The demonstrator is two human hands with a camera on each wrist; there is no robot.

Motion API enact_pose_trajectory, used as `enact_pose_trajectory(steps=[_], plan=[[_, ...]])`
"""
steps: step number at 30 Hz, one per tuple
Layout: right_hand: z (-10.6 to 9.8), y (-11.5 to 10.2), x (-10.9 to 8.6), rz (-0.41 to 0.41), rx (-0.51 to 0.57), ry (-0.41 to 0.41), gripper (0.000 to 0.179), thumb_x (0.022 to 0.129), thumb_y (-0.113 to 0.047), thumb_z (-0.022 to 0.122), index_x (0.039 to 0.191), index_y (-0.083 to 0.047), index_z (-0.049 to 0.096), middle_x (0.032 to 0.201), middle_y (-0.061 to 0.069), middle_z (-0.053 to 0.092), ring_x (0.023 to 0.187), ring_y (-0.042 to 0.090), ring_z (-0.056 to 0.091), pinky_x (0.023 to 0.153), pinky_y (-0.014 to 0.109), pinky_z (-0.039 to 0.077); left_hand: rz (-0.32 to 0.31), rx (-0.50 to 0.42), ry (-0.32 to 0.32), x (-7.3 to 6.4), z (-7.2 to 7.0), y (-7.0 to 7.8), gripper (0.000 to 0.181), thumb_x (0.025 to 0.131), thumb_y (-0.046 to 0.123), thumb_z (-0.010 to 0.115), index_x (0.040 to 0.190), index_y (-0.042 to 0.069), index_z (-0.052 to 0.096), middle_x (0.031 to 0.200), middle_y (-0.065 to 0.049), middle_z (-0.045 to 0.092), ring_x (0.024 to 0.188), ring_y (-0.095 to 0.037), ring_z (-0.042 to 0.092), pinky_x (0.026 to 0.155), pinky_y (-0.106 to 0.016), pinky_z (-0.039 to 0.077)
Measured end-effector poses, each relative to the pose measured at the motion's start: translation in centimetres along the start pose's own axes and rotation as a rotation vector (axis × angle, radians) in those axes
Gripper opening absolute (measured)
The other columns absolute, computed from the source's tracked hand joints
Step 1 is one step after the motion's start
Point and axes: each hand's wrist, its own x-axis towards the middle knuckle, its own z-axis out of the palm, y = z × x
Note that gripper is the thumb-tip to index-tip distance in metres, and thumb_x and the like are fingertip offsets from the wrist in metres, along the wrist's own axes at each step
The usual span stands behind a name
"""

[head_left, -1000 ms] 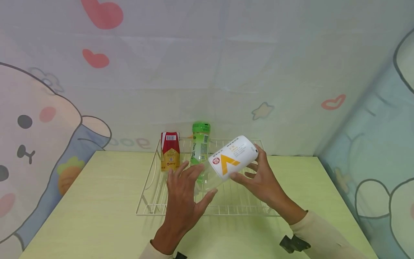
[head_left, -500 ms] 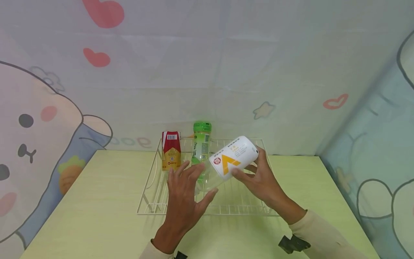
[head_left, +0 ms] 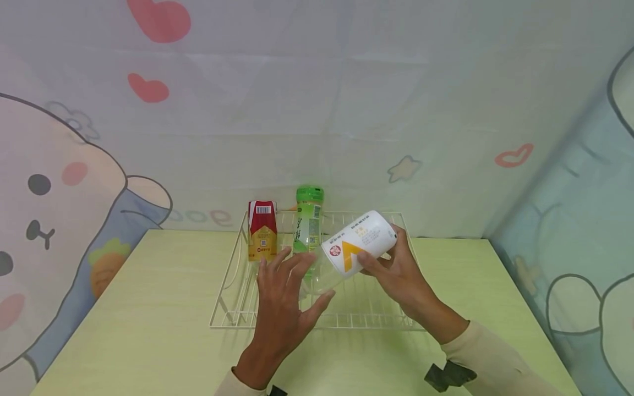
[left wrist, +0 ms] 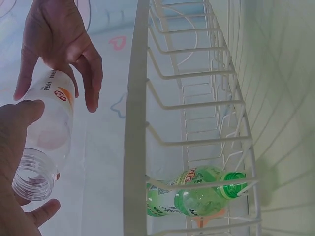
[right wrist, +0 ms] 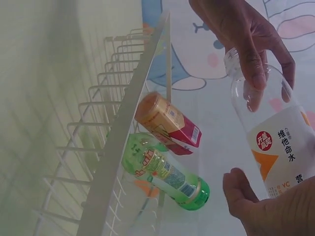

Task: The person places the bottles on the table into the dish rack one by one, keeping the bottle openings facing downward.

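A clear plastic bottle (head_left: 358, 245) with a white and orange label is tilted above the rack, its capless threaded neck (left wrist: 34, 179) toward my left hand. My right hand (head_left: 396, 275) grips the bottle near its base, thumb lying on the label. My left hand (head_left: 279, 302) curves around the clear neck end, fingers on the upper side and thumb below. In the right wrist view, the fingers of the left hand (right wrist: 246, 39) lie on either side of the bottle's shoulder.
A white wire rack (head_left: 317, 324) sits on the pale green table (head_left: 148, 308). Inside, at the back left, are a red and gold carton-like container (head_left: 262, 234) and a green bottle (head_left: 309, 214). A cartoon-printed curtain (head_left: 277, 110) hangs behind.
The labelled bottle has turned slightly about its length, its orange mark shifting. My right thumb has moved further onto the label. My left hand stays nearly still.
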Motion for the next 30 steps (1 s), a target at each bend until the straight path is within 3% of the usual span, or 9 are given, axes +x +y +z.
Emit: enact_pose_trajectory(steps=[9, 30], plan=[[0.07, 0.01, 0.02, -0.021, 0.027, 0.009, 0.078, 0.096, -0.008, 0.066, 0.151, -0.014, 0.011, 0.135, 0.02, 0.045, 0.116, 0.033, 0.06, 0.093, 0.043, 0.053, 0.008, -0.005, 0.013, -0.05, 0.08, -0.08, 0.071, 0.072, 0.028, 0.087, 0.133, 0.011, 0.054, 0.125, -0.011, 0.06, 0.128, -0.044, 0.047, 0.098, -0.081, 0.022], [-0.28, -0.25, -0.24, -0.022, 0.011, 0.021, 0.079, 0.096, -0.011, 0.066, 0.152, -0.015, 0.01, 0.133, 0.019, 0.047, 0.113, 0.032, 0.061, 0.09, 0.039, 0.055, -0.008, -0.025, 0.008, 0.08, 0.36, 0.32, 0.063, 0.076, 0.031, 0.081, 0.129, 0.009, 0.055, 0.124, -0.011, 0.061, 0.13, -0.042, 0.047, 0.102, -0.079, 0.02]])
